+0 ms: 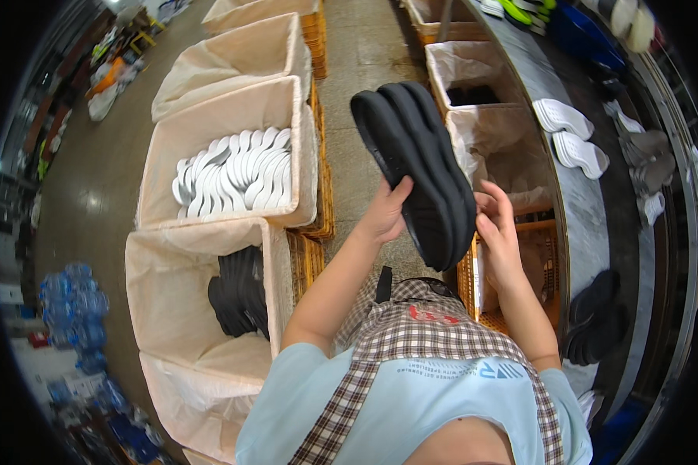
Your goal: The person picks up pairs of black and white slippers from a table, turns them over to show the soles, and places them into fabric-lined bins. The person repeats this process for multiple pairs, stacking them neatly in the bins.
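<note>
A stack (419, 178) of black soles is held in the air, between the bins on one side and the left edge of the grey surface (585, 209) on the other. The left hand (386, 211) grips the stack's left edge, thumb on the sole's face, its other fingers hidden. The right hand (498, 229) is curled at the right edge, thumb and forefinger close to it; whether it pinches, I cannot tell. The soles look light and springy, probably foam or rubber, firm enough to keep their shape and hard to break; loose layers may slide on one another. Best hold them across the middle, squeezing both long edges. White soles (236, 174) and black soles (244, 294) lie in separate lined bins to the left.
</note>
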Demonstrator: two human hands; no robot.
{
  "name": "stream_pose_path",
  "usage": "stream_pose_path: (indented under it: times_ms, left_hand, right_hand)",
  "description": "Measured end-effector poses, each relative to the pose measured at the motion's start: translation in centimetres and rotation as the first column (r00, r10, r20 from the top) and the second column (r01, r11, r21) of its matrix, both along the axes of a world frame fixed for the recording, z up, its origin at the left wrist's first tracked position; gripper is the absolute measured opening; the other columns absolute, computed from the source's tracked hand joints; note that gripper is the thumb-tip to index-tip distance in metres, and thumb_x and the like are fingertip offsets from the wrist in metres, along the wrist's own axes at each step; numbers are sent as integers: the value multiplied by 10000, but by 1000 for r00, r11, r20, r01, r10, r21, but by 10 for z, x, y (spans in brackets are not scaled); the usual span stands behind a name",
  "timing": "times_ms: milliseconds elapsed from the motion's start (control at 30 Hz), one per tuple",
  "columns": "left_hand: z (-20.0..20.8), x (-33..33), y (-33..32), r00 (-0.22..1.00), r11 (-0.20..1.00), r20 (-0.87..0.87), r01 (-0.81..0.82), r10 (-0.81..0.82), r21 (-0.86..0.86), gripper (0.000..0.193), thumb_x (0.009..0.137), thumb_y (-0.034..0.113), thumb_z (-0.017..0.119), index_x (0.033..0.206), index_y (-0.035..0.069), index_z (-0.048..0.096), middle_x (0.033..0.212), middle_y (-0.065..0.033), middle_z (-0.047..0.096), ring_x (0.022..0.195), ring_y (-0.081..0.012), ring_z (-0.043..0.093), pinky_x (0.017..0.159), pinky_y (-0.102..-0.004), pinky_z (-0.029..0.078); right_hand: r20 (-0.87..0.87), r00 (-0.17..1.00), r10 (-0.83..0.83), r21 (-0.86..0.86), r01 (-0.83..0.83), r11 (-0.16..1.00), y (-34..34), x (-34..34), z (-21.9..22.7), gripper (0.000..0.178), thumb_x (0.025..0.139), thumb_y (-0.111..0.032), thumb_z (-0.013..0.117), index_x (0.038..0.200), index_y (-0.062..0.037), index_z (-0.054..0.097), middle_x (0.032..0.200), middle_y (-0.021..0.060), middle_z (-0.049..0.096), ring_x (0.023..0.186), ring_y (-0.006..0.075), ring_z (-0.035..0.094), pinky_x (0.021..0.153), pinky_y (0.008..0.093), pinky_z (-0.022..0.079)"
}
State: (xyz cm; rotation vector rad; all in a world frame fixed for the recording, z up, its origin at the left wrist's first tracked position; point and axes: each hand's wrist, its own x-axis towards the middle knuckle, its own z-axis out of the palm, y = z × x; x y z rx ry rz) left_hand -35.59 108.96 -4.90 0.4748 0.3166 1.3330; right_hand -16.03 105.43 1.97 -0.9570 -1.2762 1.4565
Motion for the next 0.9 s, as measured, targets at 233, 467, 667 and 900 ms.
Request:
stream_pose_path:
  times_ms: [233,467,667,900]
  left_hand:
    - [-12,-2,-3,986,989,-104,133,-127,57,576,911,274,594,1379,65,329,1329,-62,476,1213,-216,475,1014,-390,409]
    - [-2,12,0,925,987,-377,102,-48,126,581,919,299,579,1380,56,321,1332,-76,476,1204,-219,489,1038,-377,386]
    - [19,29,7,930,943,-157,319,-331,-100,644,984,234,445,1468,185,23,1343,-121,448,1174,-245,520,980,-377,457]
    - [1,52,-7,991,982,23,133,-131,-132,398,989,276,398,1303,34,431,1239,-126,539,1093,-229,570,935,-375,488]
  right_hand:
    - [120,986,118,-57,-112,992,5,-10,17,672,847,-236,688,1398,-25,367,1225,71,455,1186,170,435,991,313,364]
    - [307,942,135,8,-144,990,2,8,22,763,764,-117,717,1412,-28,324,1311,106,385,1215,210,425,1001,334,363]
    - [208,973,103,43,-115,992,37,40,10,380,817,37,486,1187,-47,495,1436,144,384,1220,207,453,969,336,405]
    - [143,987,69,87,-82,993,9,25,-10,458,804,-215,705,1156,-63,455,1493,142,262,1328,255,329,1073,363,277]
